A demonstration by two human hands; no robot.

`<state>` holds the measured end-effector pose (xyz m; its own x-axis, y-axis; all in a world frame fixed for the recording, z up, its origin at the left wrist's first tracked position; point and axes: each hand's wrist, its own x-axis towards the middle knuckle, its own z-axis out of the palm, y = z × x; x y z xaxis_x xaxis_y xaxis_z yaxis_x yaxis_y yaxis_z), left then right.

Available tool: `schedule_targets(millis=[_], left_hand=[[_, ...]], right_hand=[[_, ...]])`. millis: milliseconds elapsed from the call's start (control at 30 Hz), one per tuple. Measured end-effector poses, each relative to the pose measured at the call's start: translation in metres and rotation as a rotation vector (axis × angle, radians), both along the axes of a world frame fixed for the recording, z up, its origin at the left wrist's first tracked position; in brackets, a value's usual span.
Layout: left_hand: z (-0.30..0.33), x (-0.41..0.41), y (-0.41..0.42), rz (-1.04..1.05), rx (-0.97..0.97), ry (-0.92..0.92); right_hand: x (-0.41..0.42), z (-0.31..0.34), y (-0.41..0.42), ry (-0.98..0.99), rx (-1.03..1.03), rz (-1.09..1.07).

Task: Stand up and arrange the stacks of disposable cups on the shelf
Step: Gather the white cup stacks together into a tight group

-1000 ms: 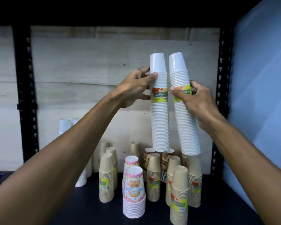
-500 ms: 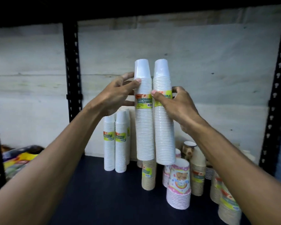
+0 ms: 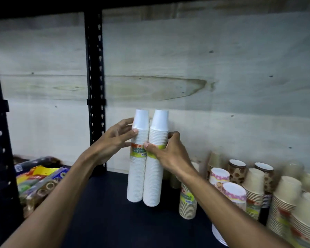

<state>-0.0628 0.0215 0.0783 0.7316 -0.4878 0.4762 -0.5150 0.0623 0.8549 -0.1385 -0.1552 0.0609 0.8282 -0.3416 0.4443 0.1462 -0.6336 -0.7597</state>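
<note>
Two tall white cup stacks upright, touching, at the dark shelf; left hand & right hand each grip one w/ curled fingers; mixed stacks at right unsorted

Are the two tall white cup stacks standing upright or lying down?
Upright, leaning slightly. The left white stack and right white stack stand side by side, cups upside down, bases near the dark shelf; contact unclear.
</note>
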Motion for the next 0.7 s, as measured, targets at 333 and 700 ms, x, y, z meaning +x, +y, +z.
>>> schedule_targets(millis=[333,700], left_hand=[[-0.045,0.034,0.010,-0.006,-0.040,0.048],[-0.106,0.038,0.008,0.104,0.011,0.050]], right_hand=[[0.043,-0.046,0.008,-0.044,-0.001,-0.029],[0.047,-0.094,0.000,0.012,-0.054,-0.014]])
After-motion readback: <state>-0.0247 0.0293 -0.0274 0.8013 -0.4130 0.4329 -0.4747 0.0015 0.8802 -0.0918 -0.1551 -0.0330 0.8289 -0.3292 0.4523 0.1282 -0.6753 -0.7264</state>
